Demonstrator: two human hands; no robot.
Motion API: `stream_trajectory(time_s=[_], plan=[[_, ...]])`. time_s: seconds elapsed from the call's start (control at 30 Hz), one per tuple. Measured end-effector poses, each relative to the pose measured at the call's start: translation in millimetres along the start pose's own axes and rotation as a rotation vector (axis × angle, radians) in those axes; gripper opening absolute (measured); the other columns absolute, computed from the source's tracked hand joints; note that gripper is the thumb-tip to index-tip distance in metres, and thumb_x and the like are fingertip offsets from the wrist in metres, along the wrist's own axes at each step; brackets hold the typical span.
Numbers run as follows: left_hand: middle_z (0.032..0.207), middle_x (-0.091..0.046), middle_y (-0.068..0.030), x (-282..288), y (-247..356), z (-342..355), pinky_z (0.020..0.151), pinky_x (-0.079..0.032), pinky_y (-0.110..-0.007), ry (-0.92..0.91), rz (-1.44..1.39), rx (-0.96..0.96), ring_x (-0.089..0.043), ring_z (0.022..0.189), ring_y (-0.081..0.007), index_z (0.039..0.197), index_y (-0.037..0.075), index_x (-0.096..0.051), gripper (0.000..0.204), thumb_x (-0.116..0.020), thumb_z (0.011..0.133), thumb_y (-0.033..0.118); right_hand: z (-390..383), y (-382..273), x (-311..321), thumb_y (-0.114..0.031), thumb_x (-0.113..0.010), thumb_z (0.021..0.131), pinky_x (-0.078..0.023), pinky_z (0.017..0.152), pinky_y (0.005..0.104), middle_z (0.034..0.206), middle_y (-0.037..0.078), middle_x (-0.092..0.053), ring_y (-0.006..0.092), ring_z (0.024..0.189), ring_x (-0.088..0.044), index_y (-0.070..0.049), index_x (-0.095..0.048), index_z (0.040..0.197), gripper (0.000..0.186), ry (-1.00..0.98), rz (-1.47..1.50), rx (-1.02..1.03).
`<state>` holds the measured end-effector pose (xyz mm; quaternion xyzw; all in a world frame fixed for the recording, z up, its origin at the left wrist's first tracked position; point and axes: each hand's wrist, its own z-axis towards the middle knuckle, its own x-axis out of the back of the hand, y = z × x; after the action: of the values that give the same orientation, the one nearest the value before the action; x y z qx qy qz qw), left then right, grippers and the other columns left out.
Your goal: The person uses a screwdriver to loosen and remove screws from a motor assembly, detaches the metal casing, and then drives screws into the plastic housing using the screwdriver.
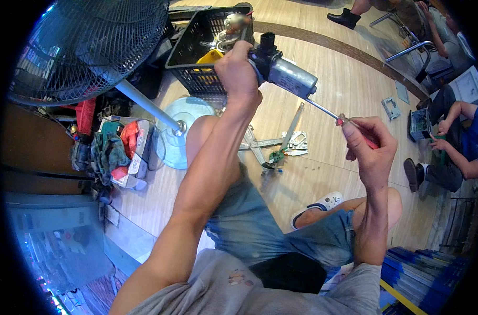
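Note:
My left hand [235,73] is closed on the black housing of an electric motor [292,77] with a silver cylindrical body, held up at the top centre. In my right hand [369,140] is a screwdriver [324,110] with a red handle; its long shaft points up-left to the lower side of the motor, where I cannot tell whether it touches. Below, on the floor, lie a crossed metal arm mechanism [256,144] and a pale plate-like part [298,143].
A black crate [182,52] of parts stands behind my left hand. A large fan [174,124] and a pile of cloths [110,142] are at left. Two other people sit at right, one [462,157] handling an electronic unit [420,123], another [438,37] farther back.

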<state>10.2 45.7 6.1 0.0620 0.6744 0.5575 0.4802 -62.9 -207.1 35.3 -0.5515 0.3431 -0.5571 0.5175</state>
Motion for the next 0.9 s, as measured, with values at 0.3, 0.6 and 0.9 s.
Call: stream_trajectory(time_s=[0.3,0.6,0.9], plan=[[0.052,-0.039,0.0056,-4.5,0.4,-3.9,0.047,-0.025,-0.028,-0.074,0.153,-0.057,-0.033,0.05,-0.0058,0.049,0.003,-0.046,0.033,-0.056,0.079,0.013,-8.7,22.8,-14.3,-0.023,-0.075,0.082,-0.039,0.043,0.0303,0.059,0.005,-0.05,0.0183,0.047,-0.052,-0.004,-0.067,0.093,0.023,0.084,-0.986,0.769],[0.052,-0.04,0.0059,1.0,1.6,1.7,0.046,-0.024,-0.028,-0.125,0.085,-0.081,-0.033,0.05,-0.0056,0.051,0.002,-0.047,0.032,-0.057,0.079,0.014,-3.0,11.9,-4.5,-0.035,-0.057,0.097,-0.028,0.041,0.0235,0.051,-0.003,-0.041,0.0037,0.045,-0.038,0.002,-0.066,0.09,0.039,-0.515,0.456,-0.594],[0.049,-0.04,0.0052,3.1,-1.8,-3.5,0.044,-0.024,-0.028,-0.15,0.209,-0.081,-0.033,0.047,-0.0053,0.047,0.002,-0.045,0.035,-0.058,0.078,0.014,-10.8,26.1,-26.8,-0.02,-0.07,0.088,-0.034,0.039,0.0287,0.056,0.001,-0.046,0.0127,0.044,-0.047,-0.005,-0.068,0.102,0.02,-0.089,-0.51,0.38]])
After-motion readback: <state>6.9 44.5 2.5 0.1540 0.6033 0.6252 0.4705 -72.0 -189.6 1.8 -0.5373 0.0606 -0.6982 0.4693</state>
